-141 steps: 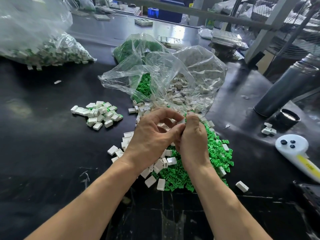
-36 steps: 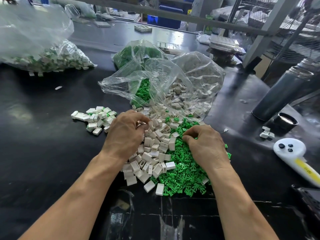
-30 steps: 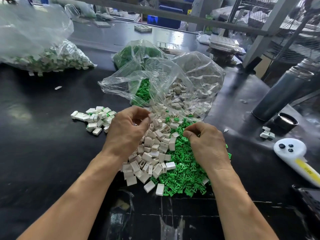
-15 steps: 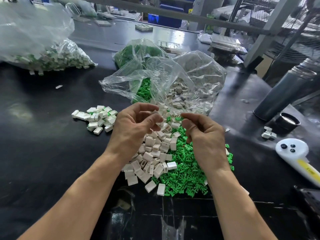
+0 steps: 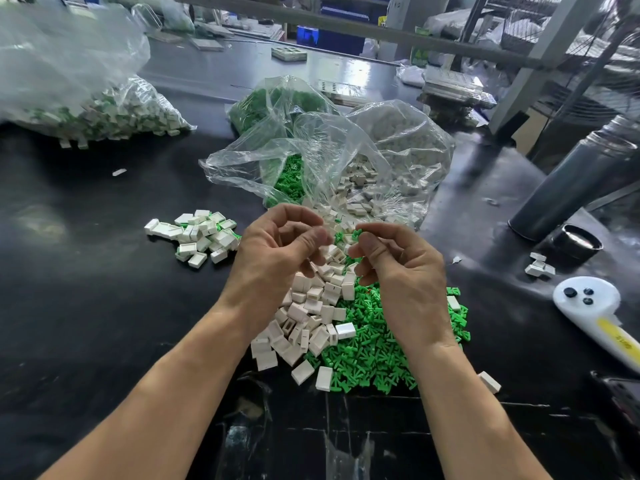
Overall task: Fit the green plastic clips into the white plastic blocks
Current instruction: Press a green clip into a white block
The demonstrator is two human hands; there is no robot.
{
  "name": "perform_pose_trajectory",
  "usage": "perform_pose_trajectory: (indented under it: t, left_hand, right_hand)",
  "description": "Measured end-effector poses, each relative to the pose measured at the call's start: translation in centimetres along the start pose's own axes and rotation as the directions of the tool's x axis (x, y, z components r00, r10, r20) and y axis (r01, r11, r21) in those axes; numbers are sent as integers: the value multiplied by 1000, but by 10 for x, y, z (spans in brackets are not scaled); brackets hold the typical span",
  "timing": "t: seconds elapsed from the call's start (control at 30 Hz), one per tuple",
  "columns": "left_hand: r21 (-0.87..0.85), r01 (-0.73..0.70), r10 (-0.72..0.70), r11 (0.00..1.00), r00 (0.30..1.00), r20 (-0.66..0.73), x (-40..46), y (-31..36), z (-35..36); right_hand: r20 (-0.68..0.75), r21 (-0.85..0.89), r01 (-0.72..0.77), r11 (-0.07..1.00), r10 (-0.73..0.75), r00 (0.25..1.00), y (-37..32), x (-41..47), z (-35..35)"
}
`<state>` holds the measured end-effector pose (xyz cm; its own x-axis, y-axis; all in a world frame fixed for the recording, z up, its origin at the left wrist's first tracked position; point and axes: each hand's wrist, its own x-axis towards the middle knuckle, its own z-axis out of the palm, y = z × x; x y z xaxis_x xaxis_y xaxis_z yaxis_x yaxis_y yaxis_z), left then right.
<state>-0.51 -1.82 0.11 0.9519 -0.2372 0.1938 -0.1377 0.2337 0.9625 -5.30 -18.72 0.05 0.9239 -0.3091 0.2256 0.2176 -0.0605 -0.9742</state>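
Both hands hover above the middle of the black glossy worktop [image 5: 86,306], over the loose parts. The left hand [image 5: 273,258] has its fingers curled with thumb against fingertips; a white block may be pinched there, but I cannot tell, since the fingers hide whatever is inside. The right hand [image 5: 401,268] pinches a small green plastic clip [image 5: 356,233] between thumb and forefinger, its tip poking out above the fingertips.

The small white hollow plastic blocks [image 5: 311,317] lie heaped below the left hand, and the pile of green plastic clips [image 5: 374,351] lies just beside them toward the near edge, under the right wrist. Both parts look light, stiff and smooth, so they probably slip easily; a block is best held by its flat sides with the slot facing the clip, and the clip by its broad end.

A clear plastic bag [image 5: 398,150] lies open behind the heaps with white blocks spilling from its mouth; beside it a second clear bag [image 5: 277,105] holds green clips. At the far left corner a large clear bag [image 5: 86,98] holds white-and-green pieces, seemingly assembled. A small cluster of fitted blocks [image 5: 197,237] lies left of the hands.
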Motion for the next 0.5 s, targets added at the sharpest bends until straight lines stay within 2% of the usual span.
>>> perform_pose_trajectory:
  t: [0.3, 0.5]
  left_hand:
    - [18, 6, -5, 1000, 1000, -7, -3, 1, 10]
    - [66, 17, -17, 998, 1000, 2, -4, 1, 12]
  right_hand:
    - [-3, -6, 26, 1000, -26, 1000, -4, -3, 6]
    - [-54, 143, -42, 989, 50, 997, -5, -2, 10]
